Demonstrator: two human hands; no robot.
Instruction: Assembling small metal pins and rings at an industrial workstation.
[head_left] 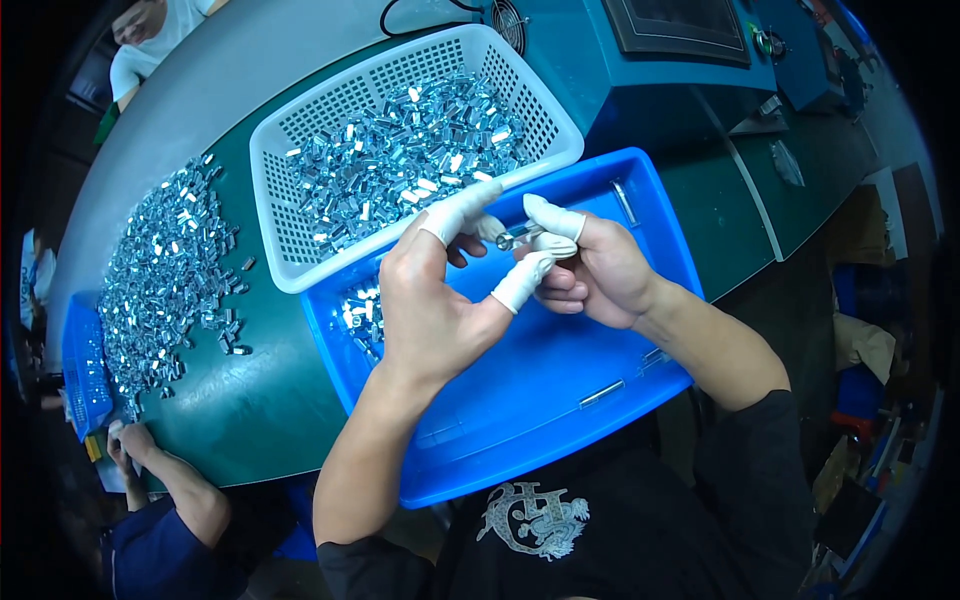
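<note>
My left hand (425, 300) and my right hand (612, 270), both with white finger cots on several fingers, meet above the blue tray (520, 450). Between their fingertips is a small shiny metal sleeve (506, 241), its round hollow end facing left. The right fingers close around its body, while the left fingertips press at its open end. Part of the sleeve is hidden behind the finger cots. In the tray, a few slim metal pins (602, 394) lie apart, and a small heap of metal parts (362, 310) sits beside my left wrist.
Behind the tray stands a white perforated basket (270, 215) full of small metal parts. A large loose pile (165, 270) covers the green table at left, by a smaller blue basket (85, 360). A co-worker's hand (135, 440) is there. A teal machine (640, 100) stands at back right.
</note>
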